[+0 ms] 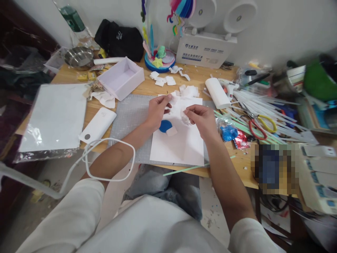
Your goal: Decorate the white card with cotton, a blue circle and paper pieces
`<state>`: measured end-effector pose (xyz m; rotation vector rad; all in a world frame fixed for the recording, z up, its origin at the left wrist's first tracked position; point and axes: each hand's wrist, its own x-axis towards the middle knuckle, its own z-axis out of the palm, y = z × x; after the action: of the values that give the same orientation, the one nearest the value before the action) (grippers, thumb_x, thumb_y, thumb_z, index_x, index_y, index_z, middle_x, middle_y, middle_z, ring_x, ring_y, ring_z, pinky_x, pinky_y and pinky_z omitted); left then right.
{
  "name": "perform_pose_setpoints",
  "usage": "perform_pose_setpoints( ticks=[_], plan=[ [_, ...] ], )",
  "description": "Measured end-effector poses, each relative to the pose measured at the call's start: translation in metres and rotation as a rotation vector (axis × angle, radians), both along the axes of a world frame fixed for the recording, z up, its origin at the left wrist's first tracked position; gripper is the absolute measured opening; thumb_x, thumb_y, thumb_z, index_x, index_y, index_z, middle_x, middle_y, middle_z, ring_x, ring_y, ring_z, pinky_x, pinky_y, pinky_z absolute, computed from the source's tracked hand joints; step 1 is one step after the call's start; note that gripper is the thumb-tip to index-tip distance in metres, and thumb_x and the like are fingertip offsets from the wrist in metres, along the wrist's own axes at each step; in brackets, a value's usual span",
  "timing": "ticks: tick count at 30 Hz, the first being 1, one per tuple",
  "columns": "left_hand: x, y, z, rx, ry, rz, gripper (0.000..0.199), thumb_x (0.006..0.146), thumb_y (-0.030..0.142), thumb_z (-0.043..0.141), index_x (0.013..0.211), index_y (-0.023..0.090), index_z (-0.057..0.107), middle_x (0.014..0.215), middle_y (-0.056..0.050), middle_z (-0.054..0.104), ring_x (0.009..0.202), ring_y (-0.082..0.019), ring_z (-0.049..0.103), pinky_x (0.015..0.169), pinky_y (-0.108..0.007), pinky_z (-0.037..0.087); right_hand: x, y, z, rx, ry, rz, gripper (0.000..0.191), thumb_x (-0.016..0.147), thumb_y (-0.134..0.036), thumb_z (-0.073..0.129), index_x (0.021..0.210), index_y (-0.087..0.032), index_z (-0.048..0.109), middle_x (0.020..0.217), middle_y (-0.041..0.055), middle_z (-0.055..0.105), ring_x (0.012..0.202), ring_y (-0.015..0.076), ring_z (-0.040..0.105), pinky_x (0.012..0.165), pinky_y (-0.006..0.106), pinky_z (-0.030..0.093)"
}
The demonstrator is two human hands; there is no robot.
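My left hand point(159, 109) is over the upper left of a white paper sheet point(179, 151), thumb and index finger pinched on a small bit of white tissue. To its right, my right hand point(198, 117) pinches a crumpled tissue piece point(186, 116). A blue disc point(165, 126) lies on the sheet below my left hand, with a small white square point(171, 131) against its right edge. More crumpled tissue point(190, 91) rests beyond the sheet's top edge. Beneath the sheet is a grey cutting mat point(126, 119).
Behind stand a lilac box point(122, 79) and a colourful round clay piece point(160, 63). A power bank point(98, 124) with a white cable is on the left. At right are a tissue roll point(217, 93), white sticks point(263, 102) and scissors point(256, 123).
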<state>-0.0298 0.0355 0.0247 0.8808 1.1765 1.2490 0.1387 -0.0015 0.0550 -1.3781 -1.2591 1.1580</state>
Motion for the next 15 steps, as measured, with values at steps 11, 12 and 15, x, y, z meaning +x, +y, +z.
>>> perform_pose_setpoints(
  ticks=[11, 12, 15],
  plan=[
    [-0.001, 0.000, 0.000, 0.022, -0.007, 0.016, 0.023, 0.093, 0.037, 0.070, 0.081, 0.018, 0.068, 0.071, 0.000, 0.061, 0.066, -0.008, 0.058, 0.057, -0.018, 0.047, 0.037, 0.122, -0.016, 0.122, -0.646, -0.094, 0.010, 0.078, -0.019, 0.070, 0.070, -0.018, 0.073, 0.066, 0.0042, 0.069, 0.065, 0.0154, 0.057, 0.072, 0.035, 0.045],
    [-0.002, 0.000, -0.001, 0.027, -0.011, 0.018, 0.024, 0.093, 0.038, 0.071, 0.080, 0.018, 0.068, 0.070, 0.000, 0.061, 0.065, -0.008, 0.057, 0.057, -0.019, 0.047, 0.038, 0.127, -0.021, 0.103, -0.704, -0.107, 0.008, 0.077, -0.016, 0.070, 0.070, -0.018, 0.073, 0.070, 0.0067, 0.073, 0.069, 0.0183, 0.062, 0.076, 0.037, 0.047],
    [-0.003, 0.001, -0.002, 0.040, -0.005, 0.015, 0.025, 0.092, 0.039, 0.071, 0.077, 0.018, 0.068, 0.067, 0.001, 0.060, 0.063, -0.008, 0.056, 0.057, -0.019, 0.048, 0.040, 0.129, -0.030, 0.112, -0.813, -0.175, 0.005, 0.077, -0.020, 0.072, 0.078, -0.017, 0.076, 0.082, 0.0124, 0.077, 0.082, 0.0271, 0.068, 0.088, 0.044, 0.051]
  ],
)
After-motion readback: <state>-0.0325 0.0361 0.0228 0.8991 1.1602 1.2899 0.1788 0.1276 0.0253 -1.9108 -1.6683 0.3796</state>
